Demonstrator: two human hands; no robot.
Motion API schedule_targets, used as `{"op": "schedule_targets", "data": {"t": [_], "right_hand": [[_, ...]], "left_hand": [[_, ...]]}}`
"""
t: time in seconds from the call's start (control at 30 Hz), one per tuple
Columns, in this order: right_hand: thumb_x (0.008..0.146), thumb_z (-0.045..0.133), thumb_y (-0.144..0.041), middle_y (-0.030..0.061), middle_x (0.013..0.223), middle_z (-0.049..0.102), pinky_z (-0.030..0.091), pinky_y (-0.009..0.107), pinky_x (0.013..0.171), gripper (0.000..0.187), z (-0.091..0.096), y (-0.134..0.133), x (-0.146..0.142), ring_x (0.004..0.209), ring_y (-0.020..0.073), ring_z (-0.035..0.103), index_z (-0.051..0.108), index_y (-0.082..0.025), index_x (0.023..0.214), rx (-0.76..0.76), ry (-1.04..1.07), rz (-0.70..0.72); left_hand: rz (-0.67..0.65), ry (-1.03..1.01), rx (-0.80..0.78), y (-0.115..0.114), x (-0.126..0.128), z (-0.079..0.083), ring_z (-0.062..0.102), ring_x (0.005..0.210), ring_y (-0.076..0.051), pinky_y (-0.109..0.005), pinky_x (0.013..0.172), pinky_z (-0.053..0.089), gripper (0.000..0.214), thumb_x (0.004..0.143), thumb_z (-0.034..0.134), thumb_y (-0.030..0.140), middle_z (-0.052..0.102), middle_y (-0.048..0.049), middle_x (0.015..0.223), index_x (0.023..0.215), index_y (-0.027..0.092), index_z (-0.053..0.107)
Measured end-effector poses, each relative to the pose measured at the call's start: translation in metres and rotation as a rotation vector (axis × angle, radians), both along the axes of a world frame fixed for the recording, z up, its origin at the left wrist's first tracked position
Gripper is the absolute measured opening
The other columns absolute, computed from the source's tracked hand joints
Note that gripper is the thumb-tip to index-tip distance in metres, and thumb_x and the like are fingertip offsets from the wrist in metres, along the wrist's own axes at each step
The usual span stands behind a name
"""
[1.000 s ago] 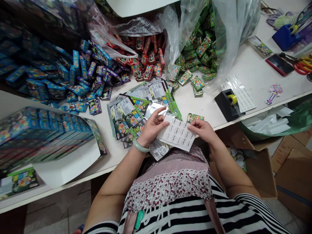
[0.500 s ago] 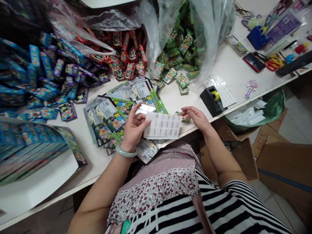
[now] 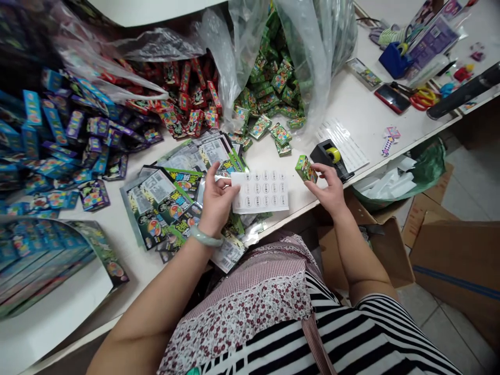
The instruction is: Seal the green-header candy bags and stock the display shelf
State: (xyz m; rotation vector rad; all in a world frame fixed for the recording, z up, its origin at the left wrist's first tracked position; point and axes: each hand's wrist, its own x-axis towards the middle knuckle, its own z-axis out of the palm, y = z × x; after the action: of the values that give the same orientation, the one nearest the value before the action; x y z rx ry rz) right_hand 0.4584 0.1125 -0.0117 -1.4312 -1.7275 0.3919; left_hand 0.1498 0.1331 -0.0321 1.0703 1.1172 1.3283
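Head view.

1. Left hand (image 3: 216,200): closed in a pinch on the left edge of the sticker sheet (image 3: 261,191), thumb on top and fingers beneath. A bangle (image 3: 205,238) sits on the wrist.
2. Sticker sheet: white, with rows of round labels. It is held flat just above the near edge of the table (image 3: 351,114), long axis running left to right.
3. Right hand (image 3: 331,187): closed on the small green box (image 3: 305,169), gripped at the fingertips between thumb and fingers.
4. Key relation: the small green box lies just right of the sheet's right edge, close to it but apart and slightly farther away. It is tilted, long axis running roughly from far left to near right. The right hand carries it; the left hand is one sheet-length away.
5. Surroundings: the tape dispenser (image 3: 329,156) stands just beyond the right hand. Flat printed pouches (image 3: 164,195) lie under and left of the left hand. A clear bag of green boxes (image 3: 273,78) spills at far centre, with red boxes (image 3: 183,99) and blue boxes (image 3: 58,130) to its left.
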Motion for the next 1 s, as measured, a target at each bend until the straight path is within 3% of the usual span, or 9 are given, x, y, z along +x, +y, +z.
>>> {"op": "schedule_targets", "data": {"t": [0.13,0.2,0.3,0.4,0.5,0.63,0.77,1.0], "right_hand": [[0.086,0.07,-0.038,0.0081,0.123,0.069,0.047,0.046,0.1,0.037,0.022,-0.006,0.005,0.115,0.0268,0.061,0.064,-0.026,0.12,0.008,-0.107,0.307],[0.086,0.069,-0.032,0.0093,0.123,0.07,0.046,0.047,0.101,0.034,0.016,-0.003,0.003,0.114,0.027,0.06,0.065,-0.024,0.119,-0.057,-0.193,0.387],[0.084,0.069,-0.022,0.0114,0.124,0.069,0.047,0.047,0.099,0.033,-0.008,0.004,0.0,0.112,0.0283,0.059,0.066,-0.02,0.117,-0.176,-0.313,0.384],[0.083,0.069,-0.018,0.0122,0.125,0.067,0.047,0.047,0.1,0.035,-0.03,0.008,-0.003,0.113,0.029,0.057,0.067,-0.019,0.117,-0.268,-0.38,0.358],[0.085,0.069,-0.019,0.0135,0.123,0.066,0.046,0.046,0.102,0.033,-0.035,0.008,-0.012,0.116,0.0286,0.055,0.068,-0.018,0.118,-0.308,-0.409,0.352],[0.086,0.07,-0.021,0.0144,0.126,0.064,0.046,0.046,0.1,0.033,-0.025,0.006,-0.022,0.12,0.0294,0.054,0.068,-0.018,0.119,-0.402,-0.469,0.324],[0.086,0.07,-0.022,0.0123,0.131,0.063,0.045,0.047,0.101,0.035,-0.013,0.008,-0.023,0.121,0.0306,0.053,0.067,-0.019,0.12,-0.47,-0.525,0.35],[0.086,0.07,-0.023,0.011,0.125,0.066,0.044,0.044,0.096,0.032,-0.004,0.007,-0.023,0.114,0.0292,0.056,0.066,-0.021,0.117,-0.458,-0.536,0.324]], "left_hand": [[-0.053,0.088,0.011,0.019,0.052,-0.012,0.055,0.063,-0.01,-0.021,0.059,0.048,0.08,0.08,0.075,0.028,0.06,0.0007,0.087,0.148,0.033,0.033],[-0.073,0.175,-0.016,0.022,0.075,-0.018,0.051,0.061,-0.009,-0.021,0.059,0.047,0.078,0.083,0.069,0.021,0.06,0.0,0.089,0.149,0.031,0.031],[-0.15,0.333,-0.05,0.021,0.093,-0.023,0.052,0.063,-0.01,-0.026,0.064,0.049,0.077,0.082,0.062,0.013,0.059,-0.0011,0.09,0.151,0.026,0.029],[-0.245,0.522,0.002,0.017,0.087,-0.017,0.06,0.083,-0.017,-0.035,0.08,0.054,0.078,0.083,0.06,0.013,0.06,-0.0067,0.101,0.153,0.021,0.027],[-0.306,0.676,0.097,0.019,0.068,-0.003,0.059,0.106,-0.022,-0.043,0.096,0.05,0.075,0.084,0.06,0.018,0.059,-0.0119,0.118,0.153,0.02,0.031],[-0.351,0.561,0.057,0.027,0.049,0.01,0.063,0.101,-0.022,-0.045,0.095,0.051,0.07,0.086,0.059,0.025,0.064,-0.0092,0.108,0.151,0.022,0.032],[-0.401,0.387,0.005,0.027,0.043,0.003,0.066,0.1,-0.021,-0.045,0.096,0.051,0.072,0.085,0.061,0.031,0.068,-0.0099,0.106,0.15,0.019,0.03],[-0.55,0.396,-0.145,0.016,0.054,-0.02,0.069,0.096,-0.023,-0.044,0.091,0.051,0.081,0.081,0.067,0.033,0.067,-0.0154,0.117,0.15,0.018,0.029]]}}
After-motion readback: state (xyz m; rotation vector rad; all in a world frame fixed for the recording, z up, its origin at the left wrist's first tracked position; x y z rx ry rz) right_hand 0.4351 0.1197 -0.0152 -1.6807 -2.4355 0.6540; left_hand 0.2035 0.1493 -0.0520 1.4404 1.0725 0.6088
